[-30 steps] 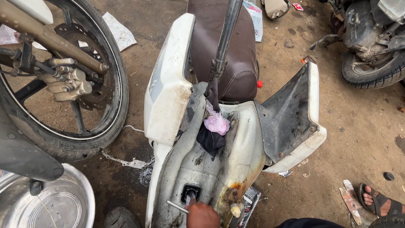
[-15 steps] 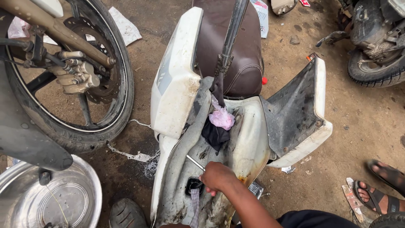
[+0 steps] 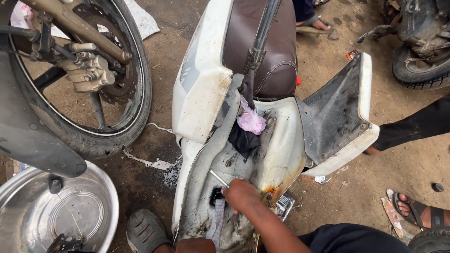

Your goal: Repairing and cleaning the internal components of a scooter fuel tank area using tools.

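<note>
Head view: 1 right hand (image 3: pixel 242 195), lower centre, closed around a thin metal tool (image 3: pixel 218 179) on the stripped white scooter body (image 3: pixel 201 89). Pink rag (image 3: pixel 251 122) at centre. Steel basin (image 3: pixel 89 206) lower left. Left hand unseen.

small red-orange packet (image 3: pixel 352 55) on ground

Single head view, steep downward, close over scooter body (image 3: pixel 262 154)
</note>
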